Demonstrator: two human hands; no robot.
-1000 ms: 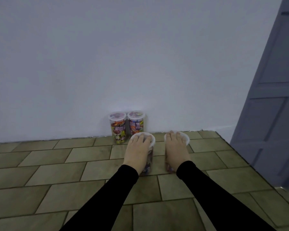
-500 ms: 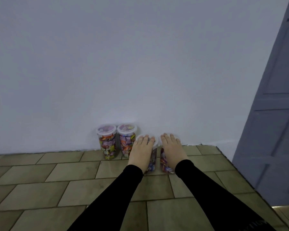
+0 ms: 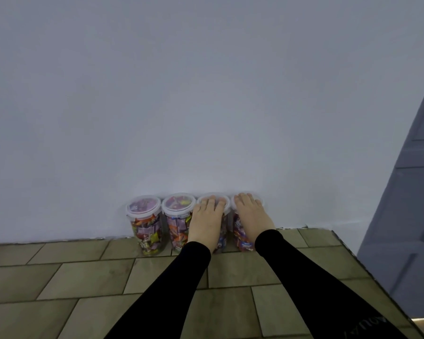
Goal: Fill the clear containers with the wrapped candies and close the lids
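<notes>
1. Against the foot of the white wall (image 3: pixel 206 106), at twelve o'clock from the person, four clear containers are lined up side by side on the tiled floor (image 3: pixel 83 277), each one touching or just beside its neighbour.
2. All four are seen packed with wrapped candies, and every lid appears seated; the filling is judged done, with only a last press on two lids possibly left.
3. On the third container (image 3: pixel 222 237), the left hand (image 3: pixel 205 222) is laid flat, fingers straight and spread over the lid; nothing is gripped.
4. On the fourth container (image 3: pixel 240 237), at the one o'clock end of the row, the right hand (image 3: pixel 251 217) is laid the same way, palm down, fingers extended to the far rim.
5. Whether those two lids are fully snapped cannot be told, since they are mostly covered.
6. The first container (image 3: pixel 146 228), at the eleven o'clock end, and the second container (image 3: pixel 176 226) are left untouched, with purple and red wrappers showing through their translucent lids.
7. Tall tapered clear plastic walls are shown, crammed with mixed orange, yellow, purple and blue wrappers.
8. A grey door (image 3: pixel 402 216) is seen at three o'clock.
</notes>
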